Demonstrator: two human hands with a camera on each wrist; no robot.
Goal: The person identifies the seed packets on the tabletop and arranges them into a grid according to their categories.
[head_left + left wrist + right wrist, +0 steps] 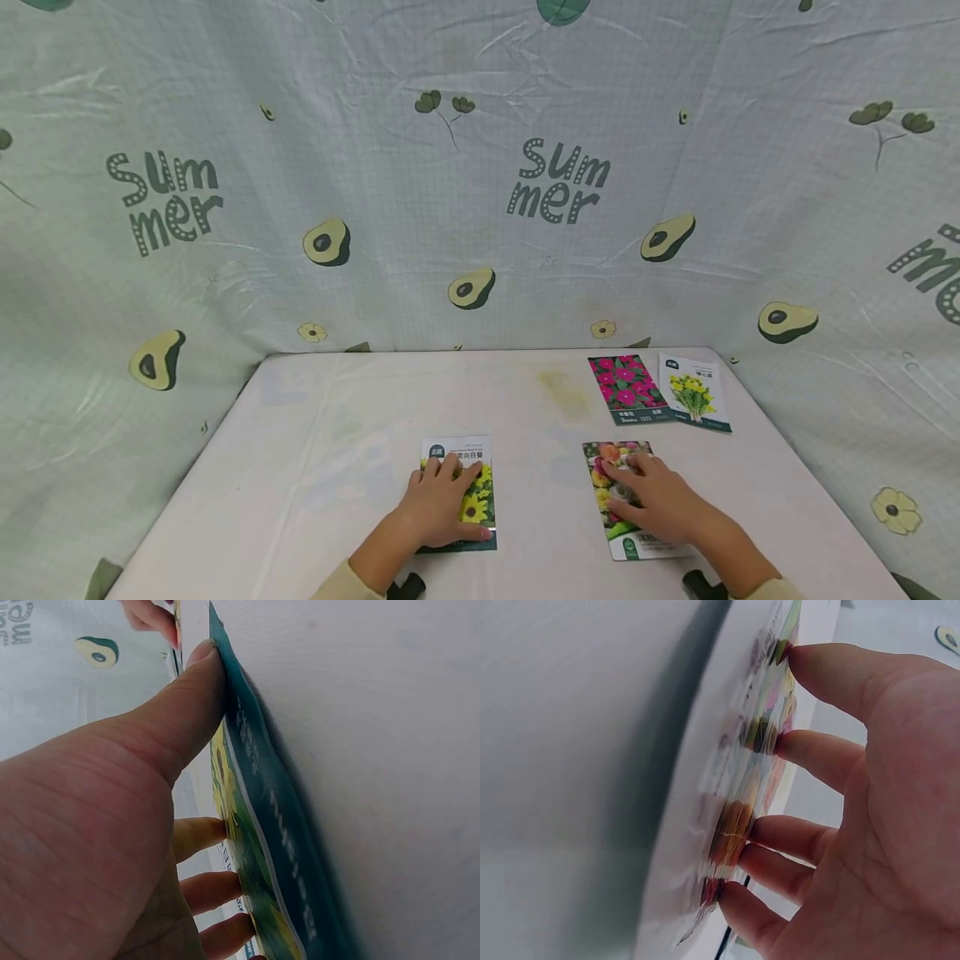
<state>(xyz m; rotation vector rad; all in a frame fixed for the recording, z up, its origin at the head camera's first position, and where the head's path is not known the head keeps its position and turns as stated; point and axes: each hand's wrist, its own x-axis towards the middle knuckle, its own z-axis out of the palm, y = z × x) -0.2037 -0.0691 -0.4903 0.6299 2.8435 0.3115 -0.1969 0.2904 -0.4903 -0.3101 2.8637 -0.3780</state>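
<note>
Flat on the table lies a seed packet with yellow sunflowers, its dark green strip toward the near edge. My left hand rests on it with spread fingers; in the left wrist view the thumb touches the green strip and the fingertips press on the picture. To the right, a seed packet with many-coloured blossoms has its white end nearest me. On that one rests my right hand. The right wrist view shows its fingertips touching the shiny front. Each hand covers part of its packet.
At the back right of the white table, a packet with pink flowers lies beside one with yellow flowers, their edges meeting. A printed curtain hangs behind and along both sides.
</note>
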